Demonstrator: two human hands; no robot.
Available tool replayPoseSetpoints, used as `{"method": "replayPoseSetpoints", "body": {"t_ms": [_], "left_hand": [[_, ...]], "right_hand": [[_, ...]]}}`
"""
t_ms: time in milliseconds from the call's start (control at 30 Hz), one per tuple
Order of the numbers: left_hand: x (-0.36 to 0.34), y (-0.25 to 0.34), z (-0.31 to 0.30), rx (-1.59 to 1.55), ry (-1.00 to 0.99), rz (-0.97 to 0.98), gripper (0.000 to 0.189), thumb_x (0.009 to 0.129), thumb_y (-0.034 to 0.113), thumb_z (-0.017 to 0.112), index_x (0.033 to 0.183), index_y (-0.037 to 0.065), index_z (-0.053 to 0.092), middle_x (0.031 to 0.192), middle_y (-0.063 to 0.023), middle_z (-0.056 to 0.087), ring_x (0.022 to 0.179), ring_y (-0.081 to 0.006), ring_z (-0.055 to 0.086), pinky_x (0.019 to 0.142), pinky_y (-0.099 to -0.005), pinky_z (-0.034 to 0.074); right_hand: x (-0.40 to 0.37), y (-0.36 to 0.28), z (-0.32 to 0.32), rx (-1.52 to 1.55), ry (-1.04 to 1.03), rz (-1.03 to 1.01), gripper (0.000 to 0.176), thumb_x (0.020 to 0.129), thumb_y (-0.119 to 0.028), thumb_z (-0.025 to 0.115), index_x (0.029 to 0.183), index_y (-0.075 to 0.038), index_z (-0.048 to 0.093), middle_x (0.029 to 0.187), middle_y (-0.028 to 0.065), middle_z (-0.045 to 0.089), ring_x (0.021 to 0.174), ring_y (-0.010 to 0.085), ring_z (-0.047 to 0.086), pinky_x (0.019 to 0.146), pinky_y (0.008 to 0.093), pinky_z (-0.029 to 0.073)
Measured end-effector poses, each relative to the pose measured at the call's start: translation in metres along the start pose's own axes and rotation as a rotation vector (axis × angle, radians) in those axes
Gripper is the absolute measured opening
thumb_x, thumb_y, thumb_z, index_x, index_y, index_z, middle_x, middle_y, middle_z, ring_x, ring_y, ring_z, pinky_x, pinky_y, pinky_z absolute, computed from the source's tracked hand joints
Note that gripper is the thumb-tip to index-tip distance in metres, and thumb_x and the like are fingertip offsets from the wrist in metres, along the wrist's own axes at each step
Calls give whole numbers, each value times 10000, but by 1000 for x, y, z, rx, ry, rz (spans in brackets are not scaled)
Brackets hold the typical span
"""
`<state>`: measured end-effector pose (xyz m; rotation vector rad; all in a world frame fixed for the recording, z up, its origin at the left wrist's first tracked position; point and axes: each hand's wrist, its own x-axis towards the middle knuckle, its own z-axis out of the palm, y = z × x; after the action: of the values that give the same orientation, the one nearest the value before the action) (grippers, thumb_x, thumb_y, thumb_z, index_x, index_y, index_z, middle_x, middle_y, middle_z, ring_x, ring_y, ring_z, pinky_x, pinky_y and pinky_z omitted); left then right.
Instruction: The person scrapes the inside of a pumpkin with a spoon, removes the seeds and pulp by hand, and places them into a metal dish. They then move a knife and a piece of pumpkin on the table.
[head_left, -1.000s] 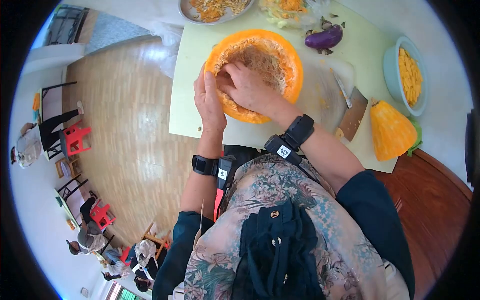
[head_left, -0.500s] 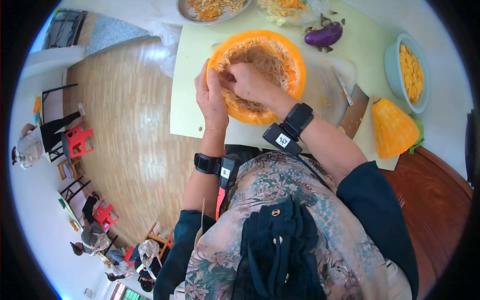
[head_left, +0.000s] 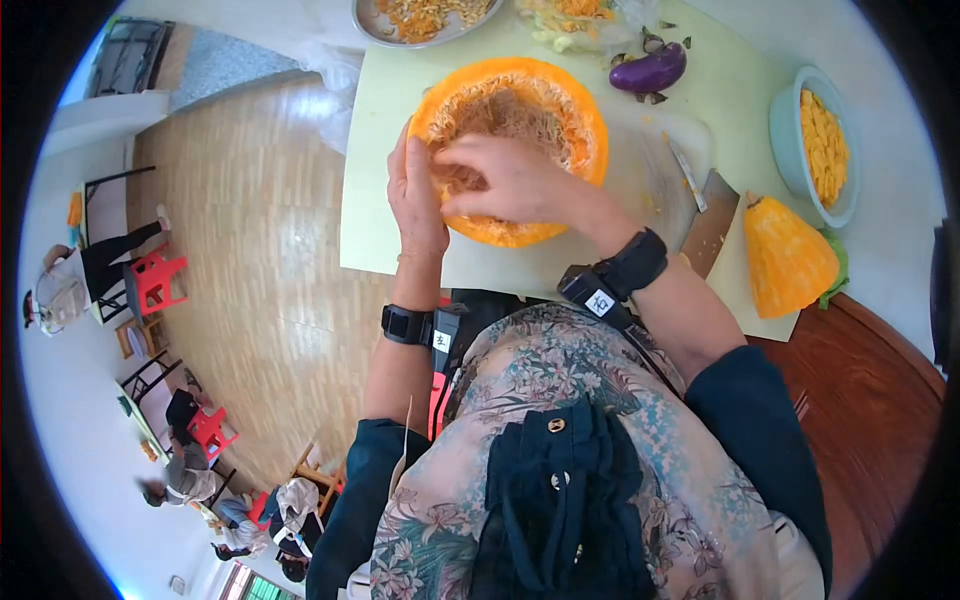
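A hollowed pumpkin half (head_left: 592, 125) rests cut side up on the pale table, its orange rim thick and its inside lined with stringy pulp (head_left: 520, 115). My left hand (head_left: 415, 205) grips its left wall, with the thumb at the rim and the fingers outside. Over the cavity is my right hand (head_left: 520, 182), thumb and fingers apart, the fingertips at the pulp near the left inner wall. I see nothing held between those fingers. Part of the pulp is hidden beneath this hand.
Right of the pumpkin lie a cutting board (head_left: 640, 135), a small knife (head_left: 686, 175) and a cleaver (head_left: 712, 222). Farther right are a pumpkin piece (head_left: 788, 262) and a bowl (head_left: 782, 140) of cut pieces. An eggplant (head_left: 648, 72) and a seed tray (head_left: 440, 40) lie behind.
My right hand has gone from closed fingers in the pulp to spread ones, turning flatter over the cavity. Its wrist has shifted right and down. The left hand keeps holding the pumpkin.
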<state>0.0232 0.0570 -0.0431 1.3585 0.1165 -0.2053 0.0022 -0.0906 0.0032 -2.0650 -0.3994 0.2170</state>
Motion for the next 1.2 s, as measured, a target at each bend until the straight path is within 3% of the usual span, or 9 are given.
{"method": "replayPoseSetpoints", "body": {"t_ms": [100,233,500,567,733,800,933,1000,1200], "left_hand": [[1,1,-4,38,-45,-51,472,981,346,363,1328,30,403,1265,-115,444,1135,-210,473,950,-328,403],[-5,11,0,-145,-106,-167,513,976,428,334,1275,18,404,1158,-106,520,1041,-188,538,881,-309,462],[-2,7,-3,-109,-110,-106,496,974,428,346,1274,38,408,1154,-111,515,1044,-181,531,875,-309,465],[-3,10,-2,-145,-138,-150,478,992,342,311,1351,29,339,1290,-121,436,1161,-216,453,968,-327,387],[-6,12,-3,-108,-146,-117,481,989,335,329,1354,22,336,1295,-125,432,1171,-215,445,972,-323,383],[-9,15,-4,-110,-160,-118,482,988,333,337,1355,20,335,1297,-127,430,1173,-215,444,973,-322,382],[-11,15,0,-105,-142,-85,487,984,327,359,1355,12,332,1288,-131,440,1167,-215,452,972,-322,386],[-9,14,-1,-95,-135,-55,487,983,324,365,1354,11,333,1282,-131,446,1163,-214,457,970,-322,389],[-6,14,3,-100,-118,-89,475,983,311,373,1346,6,346,1260,-131,467,1143,-210,475,947,-314,411]], "right_hand": [[-2,3,26,86,53,110,524,654,-251,743,1054,20,540,927,149,550,892,273,562,768,359,464],[1,11,40,122,205,41,527,619,-232,745,1031,18,531,945,156,550,882,275,562,771,353,465],[5,8,37,90,200,37,352,587,-196,729,833,-24,545,827,117,583,793,265,578,722,353,465],[5,7,35,91,190,35,339,588,-194,732,814,-26,544,807,111,583,775,261,578,703,350,464],[2,5,36,138,138,23,312,604,-179,742,780,-25,536,774,105,583,748,250,579,663,341,465],[1,2,39,178,146,69,290,584,-181,733,733,-10,552,791,143,582,773,306,583,707,374,474],[-7,5,42,94,63,33,312,590,-195,747,761,-15,558,806,131,567,792,304,578,721,372,474],[-10,4,44,126,281,19,355,595,-224,759,796,-11,557,805,128,547,810,314,571,736,375,471],[-4,8,41,42,218,-11,410,612,-263,767,832,6,550,831,154,561,816,332,572,739,390,468]]}}
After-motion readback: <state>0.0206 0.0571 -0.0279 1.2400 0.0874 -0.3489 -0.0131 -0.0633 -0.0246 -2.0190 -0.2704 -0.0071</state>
